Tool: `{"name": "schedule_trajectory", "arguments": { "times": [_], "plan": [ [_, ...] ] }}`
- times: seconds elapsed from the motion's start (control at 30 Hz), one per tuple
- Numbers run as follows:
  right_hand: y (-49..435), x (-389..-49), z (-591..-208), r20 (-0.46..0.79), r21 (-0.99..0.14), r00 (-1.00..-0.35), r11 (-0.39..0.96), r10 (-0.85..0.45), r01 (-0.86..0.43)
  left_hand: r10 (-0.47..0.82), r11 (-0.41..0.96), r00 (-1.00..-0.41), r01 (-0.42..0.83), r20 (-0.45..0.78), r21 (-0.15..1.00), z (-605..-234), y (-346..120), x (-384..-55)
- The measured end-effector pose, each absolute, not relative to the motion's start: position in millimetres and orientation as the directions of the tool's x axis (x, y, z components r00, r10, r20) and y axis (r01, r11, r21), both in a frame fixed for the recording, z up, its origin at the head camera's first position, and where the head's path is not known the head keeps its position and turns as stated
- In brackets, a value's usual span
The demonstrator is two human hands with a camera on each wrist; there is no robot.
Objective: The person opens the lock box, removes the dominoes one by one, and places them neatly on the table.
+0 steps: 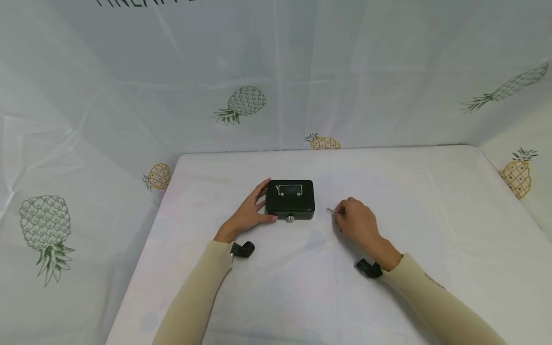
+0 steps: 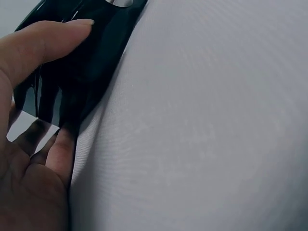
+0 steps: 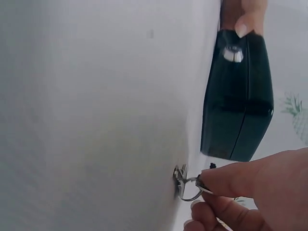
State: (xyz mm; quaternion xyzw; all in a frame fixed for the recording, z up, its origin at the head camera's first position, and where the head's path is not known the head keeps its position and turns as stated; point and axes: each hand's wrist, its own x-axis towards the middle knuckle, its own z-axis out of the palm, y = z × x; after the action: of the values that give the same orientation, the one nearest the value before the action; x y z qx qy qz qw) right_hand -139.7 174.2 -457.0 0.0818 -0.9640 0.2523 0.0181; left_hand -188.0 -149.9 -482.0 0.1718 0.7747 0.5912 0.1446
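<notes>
a glossy black rectangular box (image 1: 290,202) among pale tones

the box's small round metal lock knob (image 1: 290,218) is bright silver, and a thin silvery line traces its flat handle (image 1: 290,185). right of the box, the small, flat, key-like metal pieces (image 3: 181,180) and their thin wire ring (image 3: 189,199) are silver too. under the box, the smooth white tabletop cloth (image 1: 396,191) carries faint bluish and pinkish patches. behind the box, the hanging grey-white cloth (image 1: 366,72) bears a grey-green outlined pineapple (image 1: 247,100) and a yellow-orange pineapple (image 1: 325,143); black lettering (image 1: 146,2) runs above. in front of the box, the long fabric sleeves (image 1: 191,292) are beige-cream, the compact wrist devices (image 1: 243,249) black.
</notes>
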Motion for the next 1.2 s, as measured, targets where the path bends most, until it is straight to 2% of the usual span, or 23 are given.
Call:
{"name": "schedule_trajectory", "arguments": {
  "times": [0.23, 0.57, 1.2],
  "plan": [
    [161.9, -125.8, -452.0, 0.130, -0.475, -0.976, 0.853, -0.174, -0.215, 0.425, 0.271, -0.905, 0.109, -0.018, 0.956, -480.2, -148.1, -187.6],
    [132.8, -114.1, -450.6, 0.186, -0.468, -0.958, 0.838, -0.217, -0.280, 0.401, 0.245, -0.916, 0.113, 0.005, 0.963, -483.2, -146.4, -188.8],
    [91.4, -111.2, -454.4, 0.316, -0.414, -0.927, 0.851, -0.199, -0.324, 0.370, 0.194, -0.929, 0.084, 0.006, 0.977, -486.7, -144.6, -189.3]
  ]
}}
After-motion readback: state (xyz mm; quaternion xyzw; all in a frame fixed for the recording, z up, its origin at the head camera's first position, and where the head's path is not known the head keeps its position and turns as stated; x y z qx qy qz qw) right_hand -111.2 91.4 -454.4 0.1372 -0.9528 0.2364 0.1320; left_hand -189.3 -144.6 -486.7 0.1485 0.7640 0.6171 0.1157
